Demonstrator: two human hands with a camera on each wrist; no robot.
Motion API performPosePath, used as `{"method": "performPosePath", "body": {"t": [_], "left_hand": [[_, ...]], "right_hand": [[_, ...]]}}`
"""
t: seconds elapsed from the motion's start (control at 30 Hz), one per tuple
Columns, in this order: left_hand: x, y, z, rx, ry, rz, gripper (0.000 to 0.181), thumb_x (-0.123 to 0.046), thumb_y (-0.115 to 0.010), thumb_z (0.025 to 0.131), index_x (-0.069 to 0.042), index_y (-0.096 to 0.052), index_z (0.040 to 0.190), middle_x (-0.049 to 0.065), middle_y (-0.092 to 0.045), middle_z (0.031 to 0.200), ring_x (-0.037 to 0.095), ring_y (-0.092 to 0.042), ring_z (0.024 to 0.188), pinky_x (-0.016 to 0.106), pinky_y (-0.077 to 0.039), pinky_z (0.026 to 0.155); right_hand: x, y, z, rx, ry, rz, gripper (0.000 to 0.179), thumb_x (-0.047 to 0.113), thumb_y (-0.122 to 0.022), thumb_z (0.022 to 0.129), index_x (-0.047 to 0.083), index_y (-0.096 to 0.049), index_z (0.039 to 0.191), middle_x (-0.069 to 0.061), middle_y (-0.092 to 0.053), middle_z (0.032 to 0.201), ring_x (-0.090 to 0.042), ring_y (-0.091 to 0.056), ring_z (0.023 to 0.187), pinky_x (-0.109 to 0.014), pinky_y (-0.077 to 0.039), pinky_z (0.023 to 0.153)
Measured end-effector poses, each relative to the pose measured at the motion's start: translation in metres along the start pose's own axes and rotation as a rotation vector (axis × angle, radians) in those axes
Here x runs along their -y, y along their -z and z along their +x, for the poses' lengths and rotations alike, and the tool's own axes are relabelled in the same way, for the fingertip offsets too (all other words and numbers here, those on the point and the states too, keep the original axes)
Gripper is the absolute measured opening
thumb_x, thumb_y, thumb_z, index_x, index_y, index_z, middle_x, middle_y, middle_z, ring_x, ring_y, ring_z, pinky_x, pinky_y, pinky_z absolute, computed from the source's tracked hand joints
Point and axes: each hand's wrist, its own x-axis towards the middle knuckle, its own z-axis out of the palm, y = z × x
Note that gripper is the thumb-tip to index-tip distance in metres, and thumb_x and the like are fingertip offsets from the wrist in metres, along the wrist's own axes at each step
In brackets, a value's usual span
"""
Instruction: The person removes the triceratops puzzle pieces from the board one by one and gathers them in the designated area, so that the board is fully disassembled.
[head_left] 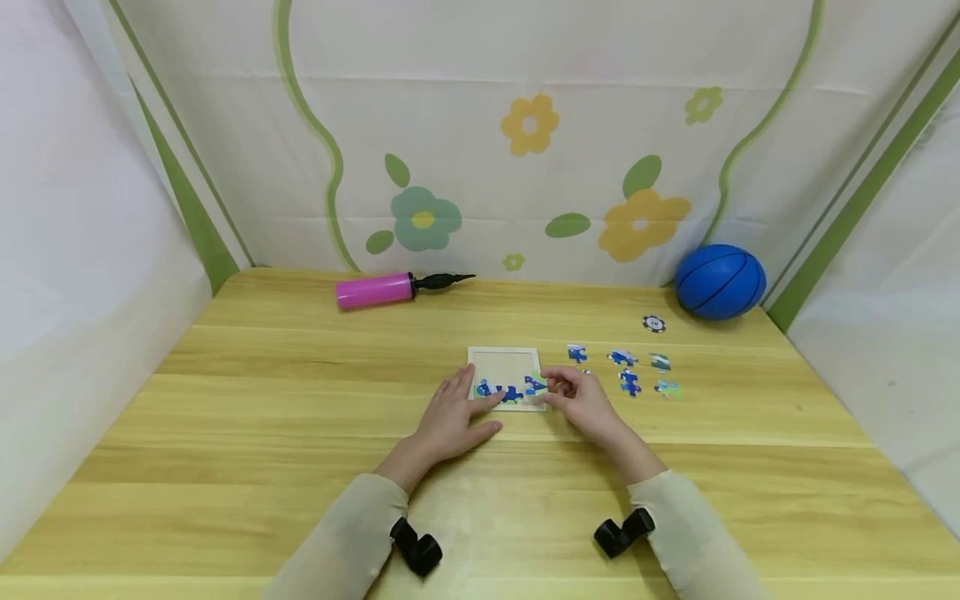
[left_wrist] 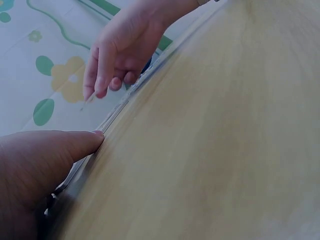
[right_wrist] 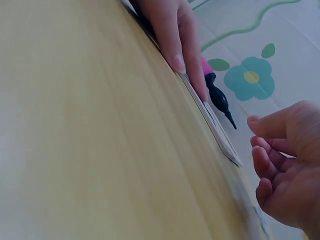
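A small square puzzle tray with a pale rim lies on the table. Blue puzzle pieces sit along its near edge. My left hand is spread flat at the tray's lower left, its index finger touching those pieces and its thumb on the table. Over the tray's right side, my right hand pinches a blue and green puzzle piece between thumb and fingers. The left wrist view shows the right hand raised above the tabletop, only a thin edge of the piece visible at its fingertips.
Several loose puzzle pieces are scattered right of the tray. Behind them lie a round poker chip and a blue basketball. A pink hand pump with a black nozzle lies at the back left. A flowered curtain hangs behind the table.
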Motion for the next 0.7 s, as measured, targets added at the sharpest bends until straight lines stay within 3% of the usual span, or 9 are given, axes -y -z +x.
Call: {"method": "performPosePath", "body": {"t": [0.27,0.47,0.7], "left_hand": [[0.000,0.001,-0.001,-0.008,-0.013,0.001,0.046,-0.044,-0.046,0.085,-0.026,-0.044,0.128,0.023,-0.008,0.139,0.032,-0.006,0.127,0.044,-0.007,0.100],[0.000,0.002,-0.002,-0.003,-0.002,-0.005,0.046,-0.043,-0.047,0.085,-0.027,-0.043,0.128,0.022,-0.007,0.140,0.031,-0.005,0.127,0.043,-0.006,0.100],[-0.002,0.001,-0.001,0.004,0.000,-0.010,0.046,-0.044,-0.046,0.085,-0.027,-0.042,0.128,0.021,-0.005,0.140,0.031,-0.004,0.127,0.043,-0.005,0.100]], "right_hand": [[-0.006,0.037,-0.012,-0.019,0.027,-0.054,0.032,0.011,-0.066,0.076,0.005,-0.059,0.106,-0.006,-0.054,0.087,-0.020,-0.048,0.073,-0.025,-0.042,0.059],[-0.014,0.066,-0.024,-0.019,0.055,-0.064,0.035,0.013,-0.064,0.078,0.001,-0.056,0.109,-0.010,-0.052,0.088,-0.019,-0.047,0.073,-0.023,-0.041,0.058],[-0.028,0.104,-0.048,-0.062,0.035,-0.160,0.036,0.016,-0.062,0.080,-0.001,-0.054,0.111,-0.012,-0.052,0.091,-0.015,-0.047,0.074,-0.021,-0.042,0.060]]}}
